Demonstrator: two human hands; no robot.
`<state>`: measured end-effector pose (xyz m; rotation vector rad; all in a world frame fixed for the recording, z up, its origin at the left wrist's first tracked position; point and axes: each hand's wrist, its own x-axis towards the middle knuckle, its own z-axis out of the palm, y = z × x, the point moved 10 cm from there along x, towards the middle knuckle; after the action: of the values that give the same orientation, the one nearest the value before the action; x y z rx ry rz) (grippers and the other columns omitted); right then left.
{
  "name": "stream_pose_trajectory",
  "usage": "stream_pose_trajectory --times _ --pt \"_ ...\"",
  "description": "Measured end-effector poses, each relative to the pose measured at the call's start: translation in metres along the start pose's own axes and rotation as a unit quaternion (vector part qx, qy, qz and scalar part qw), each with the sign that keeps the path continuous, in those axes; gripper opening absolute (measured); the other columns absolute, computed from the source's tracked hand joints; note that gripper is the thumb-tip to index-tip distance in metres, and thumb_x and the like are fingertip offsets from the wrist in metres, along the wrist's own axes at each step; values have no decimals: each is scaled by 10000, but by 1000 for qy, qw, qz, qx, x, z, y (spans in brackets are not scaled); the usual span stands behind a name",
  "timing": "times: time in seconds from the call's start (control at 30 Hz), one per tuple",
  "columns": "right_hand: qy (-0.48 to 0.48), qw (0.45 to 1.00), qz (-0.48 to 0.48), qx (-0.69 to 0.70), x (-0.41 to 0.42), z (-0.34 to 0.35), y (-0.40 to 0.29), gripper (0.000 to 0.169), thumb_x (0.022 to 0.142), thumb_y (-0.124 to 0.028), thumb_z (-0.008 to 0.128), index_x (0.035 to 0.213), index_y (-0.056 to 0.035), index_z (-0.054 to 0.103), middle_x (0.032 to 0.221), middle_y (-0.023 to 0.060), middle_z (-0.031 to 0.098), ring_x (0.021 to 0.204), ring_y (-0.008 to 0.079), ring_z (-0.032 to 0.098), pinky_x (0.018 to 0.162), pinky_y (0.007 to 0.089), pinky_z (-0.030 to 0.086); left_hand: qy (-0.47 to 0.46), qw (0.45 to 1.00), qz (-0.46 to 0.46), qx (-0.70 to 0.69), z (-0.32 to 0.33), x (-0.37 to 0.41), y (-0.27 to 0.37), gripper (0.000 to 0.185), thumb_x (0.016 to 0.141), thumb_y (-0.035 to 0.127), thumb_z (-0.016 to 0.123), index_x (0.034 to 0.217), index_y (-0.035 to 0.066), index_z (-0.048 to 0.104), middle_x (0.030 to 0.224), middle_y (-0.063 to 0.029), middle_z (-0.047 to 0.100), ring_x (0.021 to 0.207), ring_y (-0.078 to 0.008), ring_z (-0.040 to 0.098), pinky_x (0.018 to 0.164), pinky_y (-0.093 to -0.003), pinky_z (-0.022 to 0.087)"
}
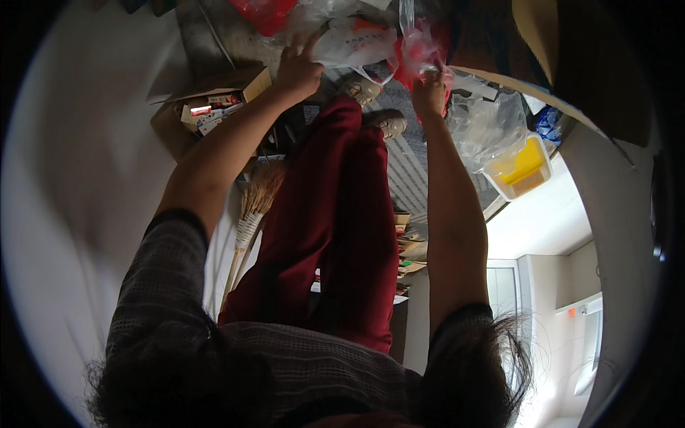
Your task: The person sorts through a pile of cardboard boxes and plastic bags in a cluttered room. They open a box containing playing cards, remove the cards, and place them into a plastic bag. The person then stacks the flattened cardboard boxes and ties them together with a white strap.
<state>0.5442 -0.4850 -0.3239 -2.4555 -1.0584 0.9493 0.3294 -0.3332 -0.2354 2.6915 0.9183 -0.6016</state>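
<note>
Over the floor in front of me, my left hand [299, 72] is stretched forward with its fingers apart. It is beside a white plastic bag [356, 45] that bears writing; whether it touches the bag is blurred. My right hand [429, 95] grips a red and clear plastic bag [423, 48], gathered around its fingers. Part of that bag hangs below the hand. Farther forward lies another red plastic bag [265, 13] among clear plastic.
An open cardboard box [249, 83] holding small packages stands at left, near a straw broom [249, 219]. At right are clear plastic sheeting [489, 128], a tub with yellow contents [519, 168] and a blue bag [548, 125]. Large cardboard [527, 48] rises beyond. My shoes [393, 127] stand on a striped mat [409, 171].
</note>
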Motion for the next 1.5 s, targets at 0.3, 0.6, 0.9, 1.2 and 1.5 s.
stream_pose_trajectory --times 0.3,0.6,0.9,1.2,1.5 --pt "122 944 108 288 -38 -61 51 288 767 -204 638 962 7 611 1155 275 513 1043 442 480 943 448 381 145 663 -253 -689 28 61 -125 197 848 69 654 1037 14 642 947 -68 645 841 -180 632 784 -322 530" --pt "226 893 148 360 -117 -36 4 274 729 -84 619 998 -43 655 1256 229 455 1159 381 446 992 432 370 -22 630 -298 -716 -54 -36 -31 297 842 20 580 1139 9 586 1013 -51 618 823 -138 576 792 -317 492" --pt "46 762 186 618 -133 -46 -33 338 856 -118 610 1170 -6 550 1084 107 560 904 152 566 760 277 467 -109 670 -249 -691 -68 -79 118 158 828 79 487 885 15 620 831 -5 600 777 -79 538 737 -223 430" --pt "20 598 272 754 -215 -67 6 395 813 -40 638 1183 23 517 934 110 634 828 172 615 694 283 492 -271 793 6 -546 -70 -90 245 157 849 55 515 954 0 618 933 -28 610 895 -92 549 819 -239 431" --pt "182 613 368 675 -315 -100 92 145 887 -131 595 971 -14 594 791 41 633 644 94 577 571 223 443 -257 829 72 -491 -117 -87 279 218 870 152 605 1054 35 610 747 -19 581 692 -103 567 656 -264 479"
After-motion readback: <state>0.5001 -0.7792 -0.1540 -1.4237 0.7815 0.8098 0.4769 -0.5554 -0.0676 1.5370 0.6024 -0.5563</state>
